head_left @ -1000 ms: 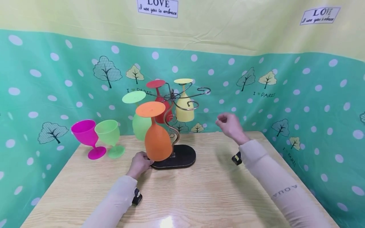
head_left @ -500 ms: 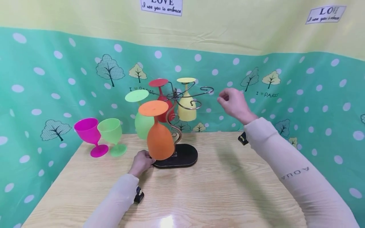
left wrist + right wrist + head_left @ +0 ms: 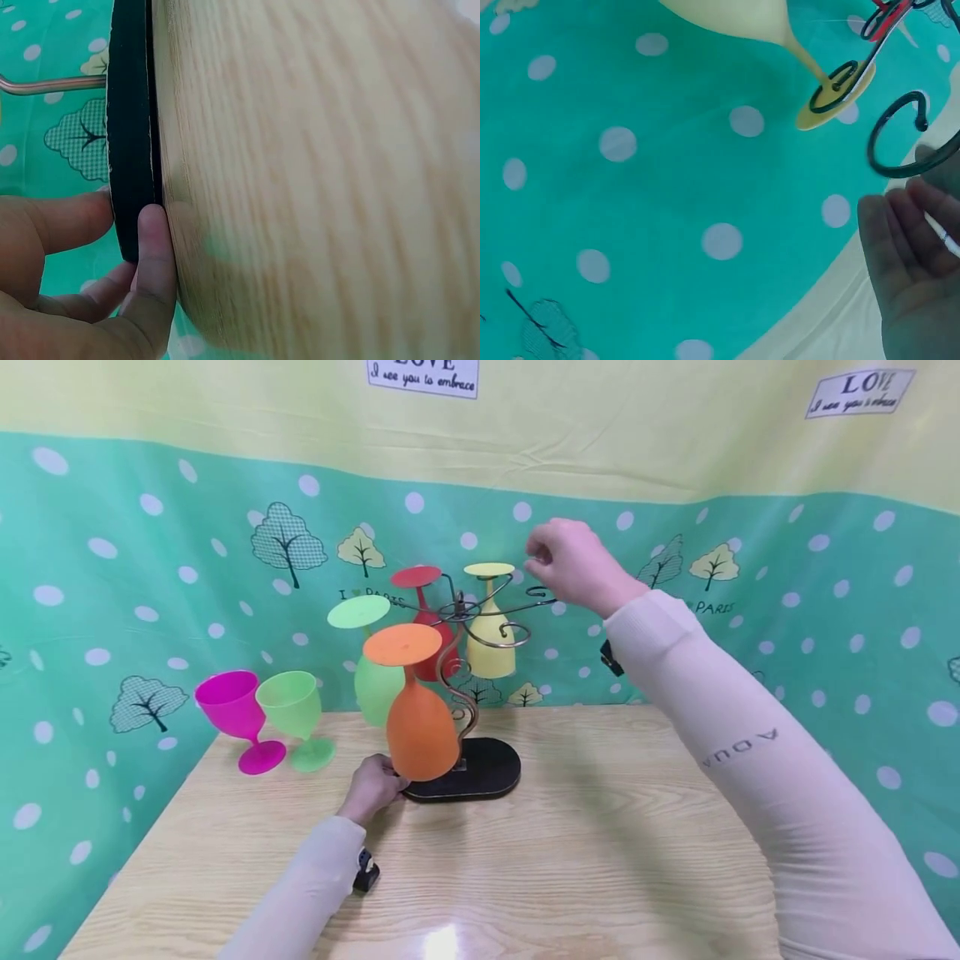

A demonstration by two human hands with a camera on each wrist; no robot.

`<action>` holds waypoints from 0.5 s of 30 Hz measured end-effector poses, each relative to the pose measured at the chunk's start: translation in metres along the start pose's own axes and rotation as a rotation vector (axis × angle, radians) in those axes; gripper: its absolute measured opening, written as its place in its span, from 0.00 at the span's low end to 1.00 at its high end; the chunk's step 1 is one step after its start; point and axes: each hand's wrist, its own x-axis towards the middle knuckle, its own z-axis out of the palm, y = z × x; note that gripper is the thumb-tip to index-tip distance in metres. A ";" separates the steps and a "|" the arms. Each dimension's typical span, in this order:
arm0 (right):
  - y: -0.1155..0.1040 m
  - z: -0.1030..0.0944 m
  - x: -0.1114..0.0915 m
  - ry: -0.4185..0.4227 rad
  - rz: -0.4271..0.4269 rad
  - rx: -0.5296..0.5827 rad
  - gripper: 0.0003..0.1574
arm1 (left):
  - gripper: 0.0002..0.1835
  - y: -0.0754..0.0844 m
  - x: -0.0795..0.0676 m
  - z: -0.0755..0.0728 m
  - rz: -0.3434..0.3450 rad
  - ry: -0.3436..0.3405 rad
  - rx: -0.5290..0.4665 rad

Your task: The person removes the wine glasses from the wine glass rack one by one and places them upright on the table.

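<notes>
Left hand clamped on the rack's black base at its left end, thumb against one face and fingers against the other, as the left wrist view shows. Right hand raised well apart from the left, fingers loosely bent, beside a curled hook at the right of the rack; whether it touches the hook cannot be told. The rack, with its wavy metal stem, stands upright near the middle of the table. From its arms four cups hang upside down: an orange cup nearest the viewer, a hanging green cup behind it to the left, a red cup toward the back, and a yellow cup to the right of the red. Left of the rack, a magenta cup and a standing green cup stand upright, close together. Beyond the table hangs a green and pale yellow cloth printed with dots and trees.
</notes>
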 end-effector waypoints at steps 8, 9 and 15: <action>-0.025 0.010 0.031 -0.193 -0.044 -0.206 0.05 | 0.18 0.000 0.000 -0.003 0.000 0.001 0.020; -0.028 0.011 0.033 -0.210 -0.045 -0.224 0.05 | 0.17 0.000 0.000 -0.002 0.002 0.000 0.018; -0.041 0.018 0.045 -0.285 -0.055 -0.313 0.09 | 0.17 0.001 -0.002 -0.003 0.012 -0.003 0.018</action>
